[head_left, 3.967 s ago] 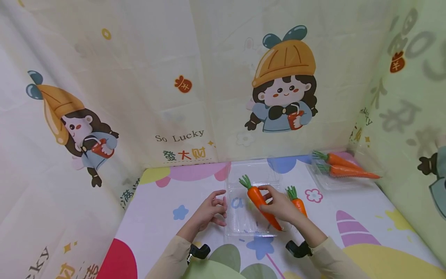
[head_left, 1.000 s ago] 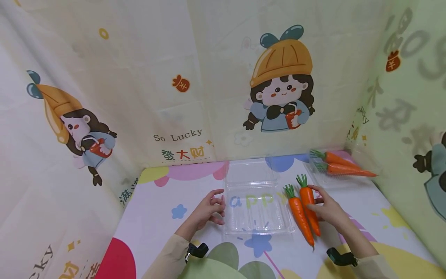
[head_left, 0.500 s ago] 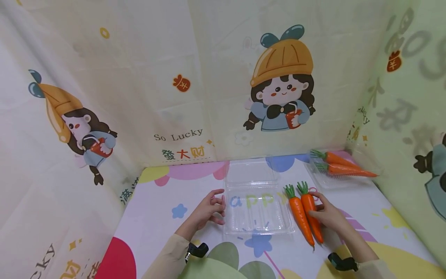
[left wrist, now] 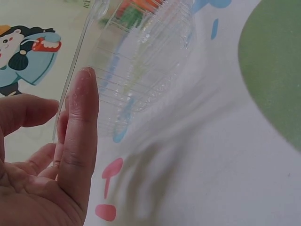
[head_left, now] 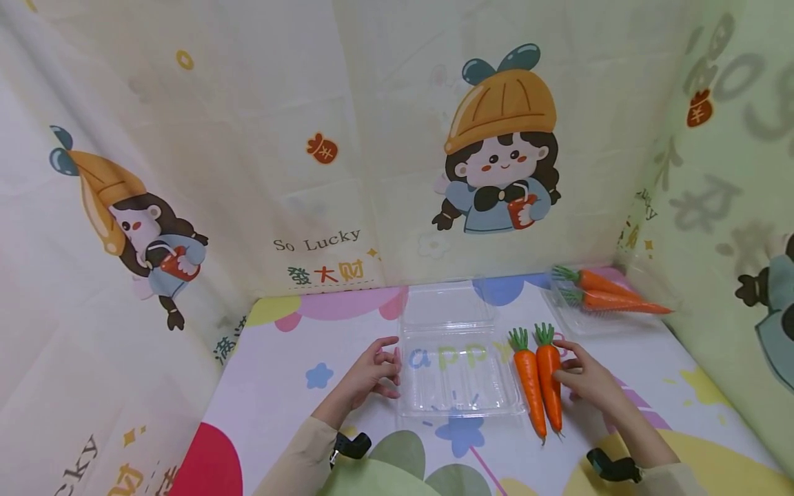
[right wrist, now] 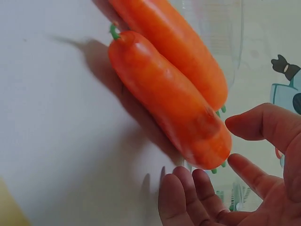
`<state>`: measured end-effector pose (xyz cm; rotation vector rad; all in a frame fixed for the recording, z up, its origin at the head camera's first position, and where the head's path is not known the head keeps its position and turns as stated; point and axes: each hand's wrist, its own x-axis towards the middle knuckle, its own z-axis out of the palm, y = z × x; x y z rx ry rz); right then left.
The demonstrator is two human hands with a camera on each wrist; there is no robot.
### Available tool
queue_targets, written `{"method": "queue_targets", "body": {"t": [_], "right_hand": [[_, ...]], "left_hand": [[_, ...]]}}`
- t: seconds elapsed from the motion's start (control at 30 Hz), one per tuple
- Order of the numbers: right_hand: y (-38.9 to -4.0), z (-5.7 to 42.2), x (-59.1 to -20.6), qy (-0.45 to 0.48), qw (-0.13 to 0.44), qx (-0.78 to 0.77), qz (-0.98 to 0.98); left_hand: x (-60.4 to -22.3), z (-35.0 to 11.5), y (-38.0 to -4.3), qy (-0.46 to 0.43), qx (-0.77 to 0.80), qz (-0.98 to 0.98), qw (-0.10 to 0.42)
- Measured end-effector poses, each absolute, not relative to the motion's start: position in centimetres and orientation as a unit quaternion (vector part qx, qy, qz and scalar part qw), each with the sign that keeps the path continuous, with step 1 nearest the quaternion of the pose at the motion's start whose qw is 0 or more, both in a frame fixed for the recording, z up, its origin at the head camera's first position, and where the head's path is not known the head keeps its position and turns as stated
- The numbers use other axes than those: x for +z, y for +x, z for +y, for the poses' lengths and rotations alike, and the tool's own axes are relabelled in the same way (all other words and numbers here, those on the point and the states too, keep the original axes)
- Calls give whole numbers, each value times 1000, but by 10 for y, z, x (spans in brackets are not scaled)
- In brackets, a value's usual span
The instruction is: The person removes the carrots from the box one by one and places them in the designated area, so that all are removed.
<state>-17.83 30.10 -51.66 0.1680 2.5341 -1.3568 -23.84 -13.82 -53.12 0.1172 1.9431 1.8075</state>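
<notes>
Two orange carrots with green tops lie side by side on the table: a left carrot (head_left: 530, 389) along the right edge of a clear plastic clamshell box (head_left: 459, 386), and a right carrot (head_left: 549, 386) next to it. My right hand (head_left: 586, 379) is at the right carrot's upper side, its fingers spread and relaxed; the right wrist view shows the thumb and index finger close to the thick end. Whether they touch it I cannot tell. The box's lid lies back. Loosely bent fingers of my left hand (head_left: 372, 375) rest at the box's left rim (left wrist: 75, 59).
At the table's back right corner stands another clear plastic box (head_left: 579, 324) with two carrots (head_left: 611, 293) in it. Patterned cloth walls (head_left: 397, 124) close in the table at the back, left and right. A printed cloth (head_left: 298, 406) covers the table.
My right hand has carried one carrot from over the box to beside the other and loosened its grip. Both carrots have turned, their tips swinging left. My left hand has stayed put.
</notes>
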Motion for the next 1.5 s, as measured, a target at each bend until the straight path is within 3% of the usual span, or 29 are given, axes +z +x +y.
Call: {"method": "queue_targets", "body": {"t": [0.17, 0.27, 0.43, 0.6, 0.7, 0.87, 1.07, 1.3, 1.5], "right_hand": [[-178, 304, -512, 47, 100, -441, 891], [-178, 305, -509, 52, 79, -412, 906], [-180, 310, -501, 64, 26, -369, 927], [-184, 319, -494, 59, -71, -330, 939], [-188, 328, -490, 51, -120, -310, 942], [-198, 338, -489, 48, -176, -274, 944], [-211, 347, -491, 36, -245, -243, 938], [-222, 351, -497, 32, -196, -234, 952], [-226, 349, -501, 6, -203, -228, 952]], "left_hand": [[-531, -138, -237, 43, 641, 732, 227], [-530, -137, -236, 37, 606, 771, 193], [-526, -131, -234, 16, 516, 852, 86], [-515, -120, -227, 51, 416, 908, -29], [-508, -111, -219, 98, 377, 919, -57], [-498, -97, -206, 179, 354, 916, -56], [-491, -80, -191, 284, 327, 901, 7], [-498, -59, -177, 363, 275, 889, 36], [-505, -52, -171, 375, 256, 891, 30]]}}
